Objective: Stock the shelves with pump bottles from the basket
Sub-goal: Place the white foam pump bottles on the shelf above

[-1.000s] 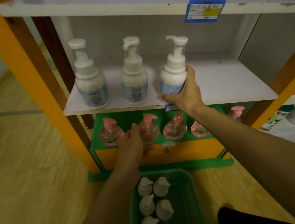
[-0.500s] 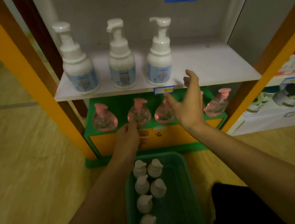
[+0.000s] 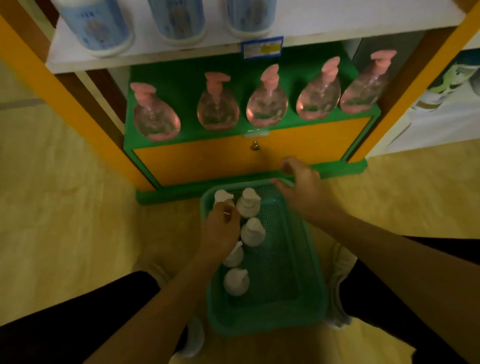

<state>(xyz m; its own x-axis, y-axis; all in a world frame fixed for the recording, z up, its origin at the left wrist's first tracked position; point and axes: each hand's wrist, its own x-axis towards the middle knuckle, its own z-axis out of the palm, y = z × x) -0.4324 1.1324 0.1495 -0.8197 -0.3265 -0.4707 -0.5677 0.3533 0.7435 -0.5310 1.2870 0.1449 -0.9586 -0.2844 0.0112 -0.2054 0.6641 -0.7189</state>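
The left hand (image 3: 221, 230) reaches down into the green basket (image 3: 304, 269) on the floor, its fingers curled down among the white pump bottles at the far left corner; whether it has closed on the far-left bottle (image 3: 222, 198) cannot be told, since the fingertips are hidden. Just right of that hand stand two more white bottles, one at the far end (image 3: 248, 202) and one behind it (image 3: 253, 233). Partly under the left wrist is another (image 3: 235, 254), and nearest the person sits a fifth (image 3: 236, 282). The right hand (image 3: 303, 189) hovers over the far right corner of the basket, fingers loosely curled and holding nothing. Beyond both hands, a low green shelf (image 3: 188, 137) carries five pink pump bottles (image 3: 266, 104) in a row. Above that, on the white shelf (image 3: 348, 7), three white bottles with blue labels (image 3: 177, 13) stand on its left part, with bare board to their right.
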